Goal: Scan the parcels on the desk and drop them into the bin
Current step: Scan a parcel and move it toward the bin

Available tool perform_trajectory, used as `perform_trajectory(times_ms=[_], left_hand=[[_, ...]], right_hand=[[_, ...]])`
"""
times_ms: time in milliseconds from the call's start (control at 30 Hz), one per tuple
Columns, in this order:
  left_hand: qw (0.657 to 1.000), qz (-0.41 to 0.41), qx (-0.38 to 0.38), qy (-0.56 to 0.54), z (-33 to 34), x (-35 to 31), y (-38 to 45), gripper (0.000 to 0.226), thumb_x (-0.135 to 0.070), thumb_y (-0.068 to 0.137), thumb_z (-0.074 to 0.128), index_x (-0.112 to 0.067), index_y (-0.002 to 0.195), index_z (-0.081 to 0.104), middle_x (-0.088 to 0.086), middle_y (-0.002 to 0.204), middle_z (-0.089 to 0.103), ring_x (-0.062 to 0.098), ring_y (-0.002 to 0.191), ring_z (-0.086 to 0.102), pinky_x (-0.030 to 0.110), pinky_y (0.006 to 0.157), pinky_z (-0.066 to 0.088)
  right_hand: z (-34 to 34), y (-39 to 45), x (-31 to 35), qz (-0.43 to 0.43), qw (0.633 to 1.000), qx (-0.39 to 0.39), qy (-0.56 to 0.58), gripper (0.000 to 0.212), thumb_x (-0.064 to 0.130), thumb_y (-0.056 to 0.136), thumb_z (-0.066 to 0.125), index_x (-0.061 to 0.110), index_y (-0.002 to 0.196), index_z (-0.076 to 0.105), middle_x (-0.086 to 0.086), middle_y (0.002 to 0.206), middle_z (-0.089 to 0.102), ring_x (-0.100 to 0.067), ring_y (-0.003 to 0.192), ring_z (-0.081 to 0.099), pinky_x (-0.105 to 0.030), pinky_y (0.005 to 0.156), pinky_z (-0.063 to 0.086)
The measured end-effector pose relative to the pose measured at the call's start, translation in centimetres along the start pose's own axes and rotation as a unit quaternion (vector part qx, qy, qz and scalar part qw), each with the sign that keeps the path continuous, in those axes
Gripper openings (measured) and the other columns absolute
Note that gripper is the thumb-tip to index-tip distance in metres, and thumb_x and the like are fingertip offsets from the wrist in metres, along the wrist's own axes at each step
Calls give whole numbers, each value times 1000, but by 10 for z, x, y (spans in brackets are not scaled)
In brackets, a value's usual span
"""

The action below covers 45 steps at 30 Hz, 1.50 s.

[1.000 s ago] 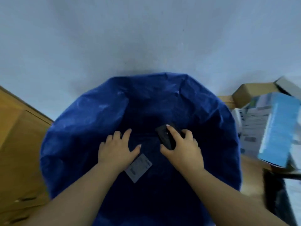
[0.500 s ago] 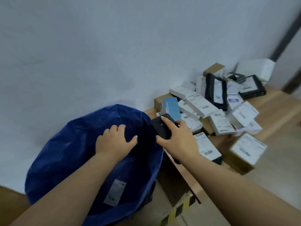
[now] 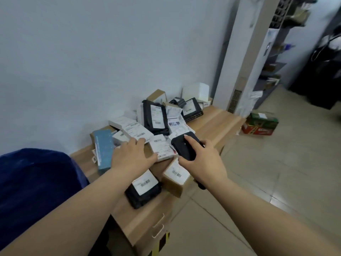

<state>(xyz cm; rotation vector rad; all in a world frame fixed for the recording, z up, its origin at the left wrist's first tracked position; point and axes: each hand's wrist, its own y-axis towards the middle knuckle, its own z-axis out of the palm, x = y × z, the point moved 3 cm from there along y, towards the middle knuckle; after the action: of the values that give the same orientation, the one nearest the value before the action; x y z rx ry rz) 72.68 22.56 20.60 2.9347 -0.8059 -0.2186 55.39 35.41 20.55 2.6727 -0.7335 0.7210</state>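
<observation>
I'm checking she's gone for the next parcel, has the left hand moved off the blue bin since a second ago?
Yes. The left hand has left the blue bin and moved right, over the parcels on the desk.

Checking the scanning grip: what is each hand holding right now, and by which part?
The right hand grips the black scanner round its handle end, forefinger along its top. The left hand holds nothing; it reaches open over the parcels.
</observation>
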Motion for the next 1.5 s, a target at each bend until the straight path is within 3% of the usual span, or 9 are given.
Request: perform_trajectory(times_ms=[233, 367, 533, 1000, 1300, 1500], left_hand=[[1000, 5, 7, 4, 33, -121, 33, 73, -72, 88, 36, -26, 145, 36, 2, 136, 48, 24, 123, 46, 40, 93, 43], [999, 1, 20, 29, 50, -151, 53, 71, -72, 90, 35, -25, 143, 37, 1, 135, 48, 23, 122, 47, 38, 89, 44], [999, -11, 19, 50, 58, -167, 102, 71, -72, 89, 35, -26, 143, 36, 0, 134, 48, 21, 120, 48, 37, 88, 42], [987, -142, 42, 64, 82, -152, 216, 73, -72, 90, 34, -24, 145, 35, 4, 138, 47, 24, 123, 47, 41, 94, 45], [940, -334, 56, 53, 106, -161, 190, 75, -72, 89, 38, -22, 144, 35, 6, 140, 46, 28, 126, 45, 45, 98, 41], [916, -391, 86, 34, 134, -182, 155, 73, -72, 87, 42, -21, 139, 39, 8, 136, 47, 29, 126, 44, 45, 98, 44]], right_hand=[[-66, 35, -118, 18, 1000, 0, -20, 74, 59, 80, 60, 51, 149, 32, 1, 139, 38, -25, 118, 49, -41, 94, 51], [-81, 61, -162, 29, 999, 3, -16, 71, 55, 83, 61, 51, 148, 32, 2, 138, 38, -23, 118, 49, -37, 91, 51], [-80, 115, -196, 32, 999, 19, -2, 71, 56, 81, 61, 54, 146, 31, 3, 136, 38, -24, 117, 49, -41, 92, 53], [-35, 307, -196, -52, 993, 98, -31, 74, 64, 82, 58, 54, 149, 28, 1, 135, 37, -25, 116, 49, -44, 95, 51], [10, 368, -190, -229, 951, 206, -42, 72, 60, 86, 59, 48, 151, 29, -5, 137, 36, -29, 109, 52, -43, 88, 54], [34, 364, -198, -284, 919, 270, -34, 71, 57, 86, 60, 47, 151, 32, -5, 138, 36, -30, 114, 50, -45, 92, 52]])
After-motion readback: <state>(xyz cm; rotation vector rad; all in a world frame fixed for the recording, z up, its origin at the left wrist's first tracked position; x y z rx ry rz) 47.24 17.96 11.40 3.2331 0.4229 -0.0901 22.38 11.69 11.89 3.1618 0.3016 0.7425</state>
